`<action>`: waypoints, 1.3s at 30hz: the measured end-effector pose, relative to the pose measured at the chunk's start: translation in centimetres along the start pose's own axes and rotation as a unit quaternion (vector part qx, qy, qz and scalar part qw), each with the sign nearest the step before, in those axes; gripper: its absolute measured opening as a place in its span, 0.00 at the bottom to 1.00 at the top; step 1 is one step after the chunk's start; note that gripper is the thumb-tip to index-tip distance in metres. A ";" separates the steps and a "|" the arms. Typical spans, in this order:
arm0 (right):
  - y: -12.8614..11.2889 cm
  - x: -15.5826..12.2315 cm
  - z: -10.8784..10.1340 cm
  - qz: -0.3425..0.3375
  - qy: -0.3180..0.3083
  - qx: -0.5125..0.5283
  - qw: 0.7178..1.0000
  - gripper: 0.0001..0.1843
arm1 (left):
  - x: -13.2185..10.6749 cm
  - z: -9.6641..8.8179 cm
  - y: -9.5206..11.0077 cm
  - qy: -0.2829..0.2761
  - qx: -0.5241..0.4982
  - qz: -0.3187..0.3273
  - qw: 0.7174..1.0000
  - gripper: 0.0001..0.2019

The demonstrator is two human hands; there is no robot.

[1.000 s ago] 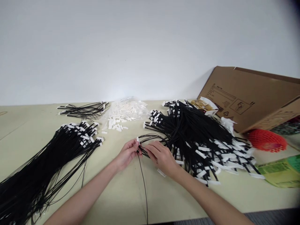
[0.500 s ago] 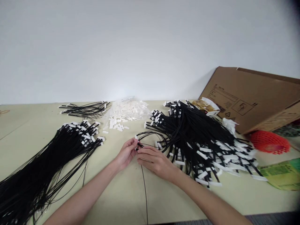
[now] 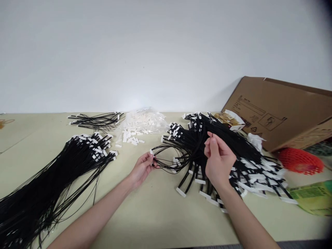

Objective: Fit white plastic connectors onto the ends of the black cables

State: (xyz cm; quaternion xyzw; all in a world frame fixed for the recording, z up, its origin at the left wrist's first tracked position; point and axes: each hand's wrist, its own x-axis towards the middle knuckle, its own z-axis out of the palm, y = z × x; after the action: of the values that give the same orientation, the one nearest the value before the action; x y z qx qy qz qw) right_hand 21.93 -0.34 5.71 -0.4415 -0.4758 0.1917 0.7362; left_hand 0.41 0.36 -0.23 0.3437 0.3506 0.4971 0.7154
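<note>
Black wires [image 3: 167,165] are my reference: their near end sits in the fingertips of the left hand [image 3: 149,163], and they bow out toward 3 o'clock in a loop that reaches the large cable pile [image 3: 242,148]. I read the left thumb and fingers as clamped on that end; a white connector [image 3: 151,151] shows just past the thumb tip, at 12 o'clock. The right hand [image 3: 211,136] is raised over the pile, well apart from the left, between 2 and 3 o'clock; its thumb and fingertips are drawn together, and I cannot tell from my station whether a thin strand is between them. Bearings from the left fingertips: loose white pieces [image 3: 133,140] near 10 to 11 o'clock, clear bag [image 3: 146,121] at 12, small wire group [image 3: 100,121] at 10, long cable bundle [image 3: 63,173] at 9, running off toward 8. Farther out, I log cardboard box [image 3: 278,116] between 2 and 3, red mesh [image 3: 301,161] at 3.
</note>
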 end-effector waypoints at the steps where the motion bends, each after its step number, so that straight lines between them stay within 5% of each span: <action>1: 0.1 -0.2 0.0 -0.056 -0.009 -0.064 0.996 0.12 | 0.0 0.0 0.0 -0.007 0.007 0.002 1.000 0.10; 5: 0.7 -2.0 0.6 -0.259 -0.172 -0.214 0.926 0.09 | -0.1 0.0 0.0 -0.026 0.018 0.008 0.999 0.10; 10: 1.6 -4.3 1.8 -0.320 -0.286 -0.241 0.870 0.04 | -0.2 -0.1 0.0 -0.051 0.034 -0.011 0.998 0.10; 30: 2.0 -4.4 1.9 -0.248 -0.343 -0.217 0.880 0.07 | -0.3 0.0 0.1 -0.079 0.053 -0.014 0.995 0.10; 39: 0.7 -4.3 2.1 -0.136 -0.356 -0.185 0.906 0.10 | -0.3 0.0 -0.2 -0.079 0.085 0.006 0.993 0.11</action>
State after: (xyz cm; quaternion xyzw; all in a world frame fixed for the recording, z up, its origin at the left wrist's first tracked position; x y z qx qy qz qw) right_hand 18.16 -1.94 3.15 -0.4032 -0.7885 0.1430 0.4419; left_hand 0.44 -0.03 -0.36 0.4436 0.3318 0.4414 0.7059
